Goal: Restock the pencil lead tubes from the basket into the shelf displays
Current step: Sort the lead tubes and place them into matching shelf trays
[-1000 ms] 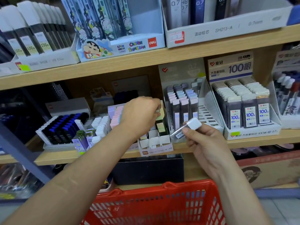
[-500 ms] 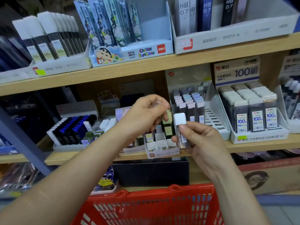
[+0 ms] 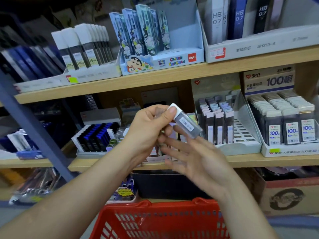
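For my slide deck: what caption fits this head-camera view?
Left hand grips a white-capped lead tube before the wooden shelf, open right hand just below, red basket underneath.

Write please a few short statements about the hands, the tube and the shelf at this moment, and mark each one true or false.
1. The left hand holds the lead tube. True.
2. The right hand pinches the tube's white cap. False: its fingers are spread open; the left thumb lies on the cap.
3. The red basket is below both hands. True.
4. The tube stands in the display box marked 100. False: it is held in the air in front of the shelf.
5. The grey tray has empty slots on its right side. True.
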The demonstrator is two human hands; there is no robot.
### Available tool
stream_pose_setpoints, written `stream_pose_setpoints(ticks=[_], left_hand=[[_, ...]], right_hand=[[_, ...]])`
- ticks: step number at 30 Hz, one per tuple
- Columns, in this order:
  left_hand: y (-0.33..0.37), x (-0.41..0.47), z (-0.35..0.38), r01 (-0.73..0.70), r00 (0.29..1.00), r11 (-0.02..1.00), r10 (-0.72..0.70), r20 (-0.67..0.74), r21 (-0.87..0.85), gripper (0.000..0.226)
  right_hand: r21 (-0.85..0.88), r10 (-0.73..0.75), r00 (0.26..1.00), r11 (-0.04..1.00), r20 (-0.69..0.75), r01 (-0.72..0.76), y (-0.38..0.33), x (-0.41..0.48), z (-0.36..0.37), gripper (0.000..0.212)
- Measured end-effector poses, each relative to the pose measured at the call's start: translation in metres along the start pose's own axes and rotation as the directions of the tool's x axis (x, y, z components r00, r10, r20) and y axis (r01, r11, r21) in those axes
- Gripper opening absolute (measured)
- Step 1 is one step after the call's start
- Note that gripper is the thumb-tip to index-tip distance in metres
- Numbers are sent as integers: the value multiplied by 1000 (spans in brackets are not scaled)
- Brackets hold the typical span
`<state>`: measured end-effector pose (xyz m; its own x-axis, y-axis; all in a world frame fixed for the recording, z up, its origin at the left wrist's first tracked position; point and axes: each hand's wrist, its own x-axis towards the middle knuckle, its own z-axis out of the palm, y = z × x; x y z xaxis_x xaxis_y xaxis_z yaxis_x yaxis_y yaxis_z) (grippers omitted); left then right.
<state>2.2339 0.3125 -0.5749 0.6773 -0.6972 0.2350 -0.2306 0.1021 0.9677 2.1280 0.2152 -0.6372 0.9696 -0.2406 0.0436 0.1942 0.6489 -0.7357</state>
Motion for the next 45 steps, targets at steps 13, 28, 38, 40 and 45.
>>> stream_pose_setpoints(ticks=[13, 28, 38, 40, 45], left_hand=[[-32, -33, 4, 1, 957, 991, -39, -286, -131, 15], [-27, 15, -174, 52, 866, 895, 181, -467, 444, 20], [-60, 25, -190, 85, 901, 784, 203, -383, 615, 20], [-60, 26, -191, 70, 896, 800, 212, -391, 595, 14], [-55, 30, -188, 2, 911, 865, 205, -358, 501, 13]], right_hand=[[-515, -459, 870, 798, -183, 313, 68, 17, 47, 31], [-519, -131, 984, 853, -120, 50, 48, 28, 34, 20], [-548, -122, 984, 836, -127, 33, 62, 44, 56, 22], [-579, -146, 982, 814, -124, 48, 63, 46, 60, 22], [-624, -200, 970, 778, -136, 73, 58, 51, 68, 19]])
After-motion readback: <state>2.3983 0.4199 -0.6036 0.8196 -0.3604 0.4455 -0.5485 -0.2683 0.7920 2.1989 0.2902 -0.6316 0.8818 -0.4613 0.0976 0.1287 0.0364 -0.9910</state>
